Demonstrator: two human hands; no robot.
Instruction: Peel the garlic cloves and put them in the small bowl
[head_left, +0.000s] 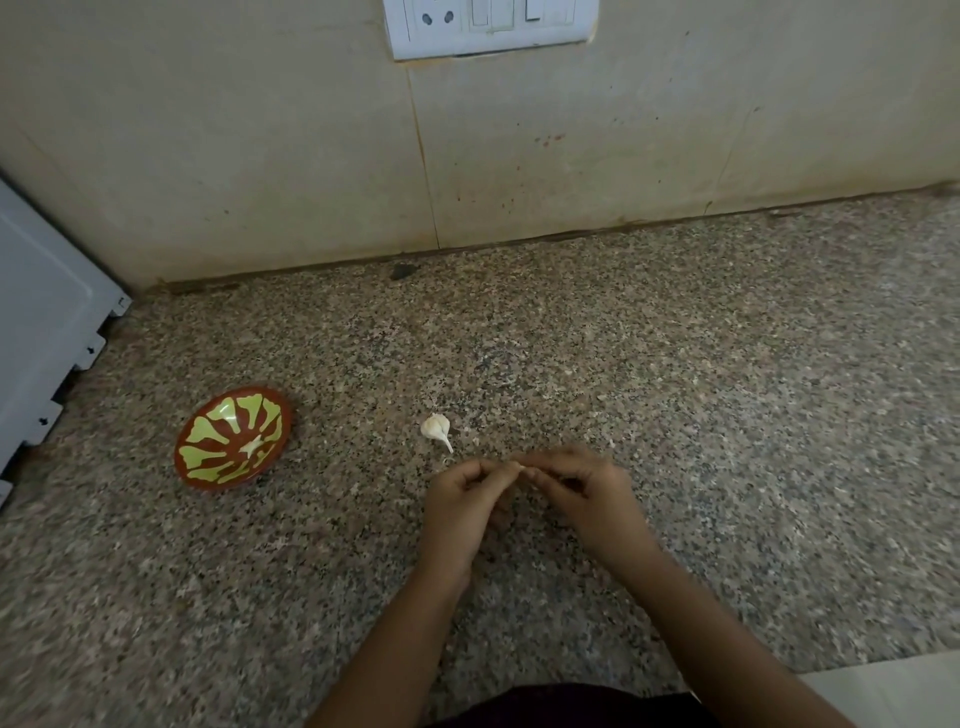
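Pinching one held clove (525, 471) between them, the left hand (462, 506) and right hand (587, 499) meet fingertip to fingertip over the counter (727, 364); its axis is hidden. One loose garlic piece (435, 428) lies just beyond, its tail pointing toward the hands. One peeled clove (252, 446) sits in the small bowl (208, 431), well left.
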